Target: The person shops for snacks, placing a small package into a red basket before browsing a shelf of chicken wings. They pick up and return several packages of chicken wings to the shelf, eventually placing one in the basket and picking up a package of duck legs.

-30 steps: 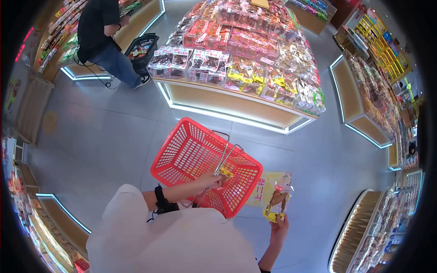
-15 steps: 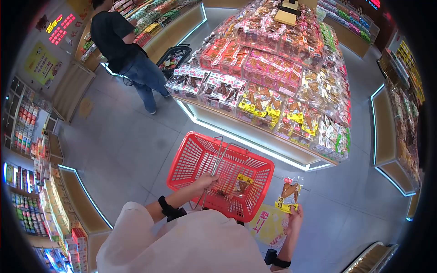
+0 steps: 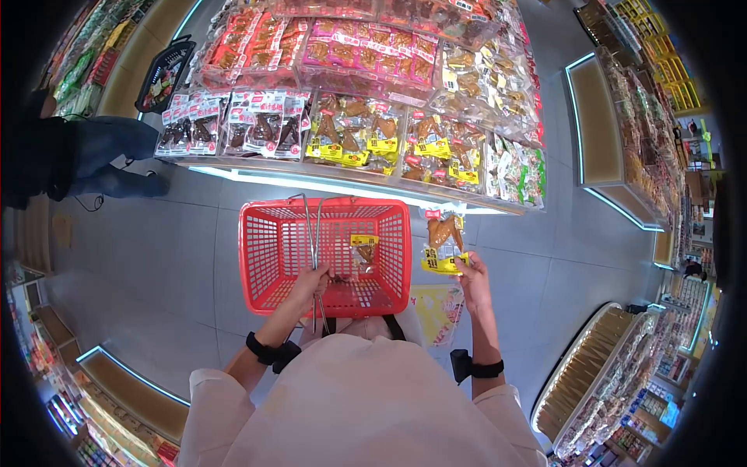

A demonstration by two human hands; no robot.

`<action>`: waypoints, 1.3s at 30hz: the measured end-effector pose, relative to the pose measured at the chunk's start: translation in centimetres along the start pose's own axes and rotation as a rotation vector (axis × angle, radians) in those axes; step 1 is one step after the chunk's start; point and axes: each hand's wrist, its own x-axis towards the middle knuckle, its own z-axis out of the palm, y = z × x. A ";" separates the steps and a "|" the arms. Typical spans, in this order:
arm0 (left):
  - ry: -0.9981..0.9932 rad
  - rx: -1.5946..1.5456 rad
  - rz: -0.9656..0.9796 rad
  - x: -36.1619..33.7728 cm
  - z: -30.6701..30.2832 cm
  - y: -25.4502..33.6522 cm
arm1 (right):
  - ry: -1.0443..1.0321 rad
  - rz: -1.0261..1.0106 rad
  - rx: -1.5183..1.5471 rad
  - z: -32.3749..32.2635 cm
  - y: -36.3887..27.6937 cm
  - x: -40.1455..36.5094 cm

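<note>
My left hand (image 3: 311, 285) is closed around the thin metal handles of a red plastic shopping basket (image 3: 264, 303), which hangs in front of my body. Inside the basket lies one clear snack packet with a yellow label (image 3: 364, 254). To the right of the basket, my right hand (image 3: 473, 279) pinches the lower yellow edge of a clear packet of brown chicken wing (image 3: 445, 235). That packet is outside the basket, near its right rim. Similar yellow-labelled packets (image 3: 350, 132) fill a bin on the display stand ahead.
The tiered display stand (image 3: 373, 177) of bagged snacks spans the front, its lower edge lit. A person in jeans (image 3: 117, 152) stands at left, near a dark basket (image 3: 165, 74). Shelving units (image 3: 615, 140) rise at right, with a rounded display (image 3: 591, 373) at lower right.
The view has turned right, so the stand, basket and person sit further left. Both hands keep their hold, and I face the stand more squarely, closer to it.
</note>
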 end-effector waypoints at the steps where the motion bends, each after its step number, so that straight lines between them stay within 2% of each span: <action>1: 0.017 0.007 0.000 -0.1 -0.1 0.1 | 0.030 0.020 -0.005 0.8 -0.3 0.4; 3: 0.050 0.018 -0.021 0.7 -0.4 0.6 | 0.081 0.039 -0.013 3.4 -2.0 2.1; 6: 0.078 -0.006 -0.066 2.5 -0.4 0.9 | 0.000 0.079 0.053 4.0 -1.2 6.8; 10: 0.129 -0.011 -0.045 2.8 -0.1 1.6 | -0.105 0.054 -0.065 5.9 -2.0 12.9; 13: 0.155 -0.051 -0.050 3.6 0.4 2.1 | -0.080 -0.040 -0.384 6.6 -3.1 17.8; 16: 0.217 -0.135 -0.059 5.1 1.0 1.3 | -0.182 -0.085 -0.564 7.6 -5.7 23.7; 19: 0.249 -0.155 -0.061 5.5 1.7 1.6 | -0.139 0.004 -0.332 9.2 -5.9 26.4; 22: 0.279 -0.176 -0.070 5.3 1.7 0.5 | -0.142 0.019 -0.261 10.3 -4.9 27.1; 23: 0.283 -0.174 -0.071 5.3 1.7 0.3 | -0.109 -0.006 -0.271 10.5 -4.9 27.6; 26: 0.287 -0.203 -0.082 6.1 1.5 -0.4 | -0.189 -0.135 -0.493 8.6 -4.9 31.6; 28: 0.286 -0.218 -0.090 7.1 1.1 -1.3 | -0.189 -0.341 -0.938 9.5 -6.8 32.5; 30: 0.287 -0.218 -0.096 8.5 1.0 -2.3 | -0.351 -0.679 -1.335 11.0 -8.8 34.3; 32: 0.297 -0.199 -0.110 9.6 0.9 -3.1 | -0.619 -0.886 -1.522 13.0 -9.5 36.4; 34: 0.303 -0.196 -0.126 10.5 1.0 -4.1 | -0.706 -0.712 -1.899 16.8 -9.4 37.2; 36: 0.302 -0.206 -0.134 11.2 0.9 -4.9 | -0.621 -0.766 -1.745 19.2 -7.3 37.4; 39: 0.307 -0.174 -0.159 12.3 1.0 -5.9 | -0.518 -0.863 -1.444 18.7 -4.8 38.4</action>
